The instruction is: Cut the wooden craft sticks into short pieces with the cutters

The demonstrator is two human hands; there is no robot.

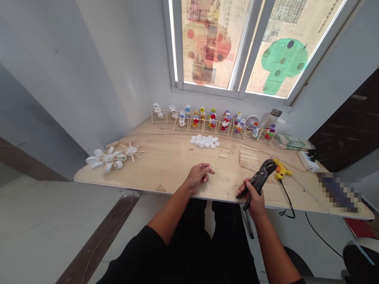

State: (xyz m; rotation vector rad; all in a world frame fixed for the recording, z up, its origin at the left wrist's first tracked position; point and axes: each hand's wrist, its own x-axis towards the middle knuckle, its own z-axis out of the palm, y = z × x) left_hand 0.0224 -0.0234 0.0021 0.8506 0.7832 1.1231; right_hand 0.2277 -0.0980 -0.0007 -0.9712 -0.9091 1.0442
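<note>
My left hand [200, 176] is closed on a thin wooden stick [215, 158], pinched between thumb and fingers and pointing up and right over the table. In my right hand [254, 197] is a pair of black cutting shears [259, 176], gripped by its handles with the jaw end angled up and right. Near the stick's far end lie several short cut sticks [225, 152]. A row of longer sticks [248, 159] rests beyond the shears. Past my left hand sits a cluster of white bottle caps [204, 141].
Stick frames with coloured caps [212, 120] line the wall. Cap-and-stick wheels [108, 158] lie at the left. A yellow glue gun [281, 169], its cord hanging over the edge, and a power strip [308, 161] are right. Behind stand a small fan [252, 121] and a bottle [274, 117].
</note>
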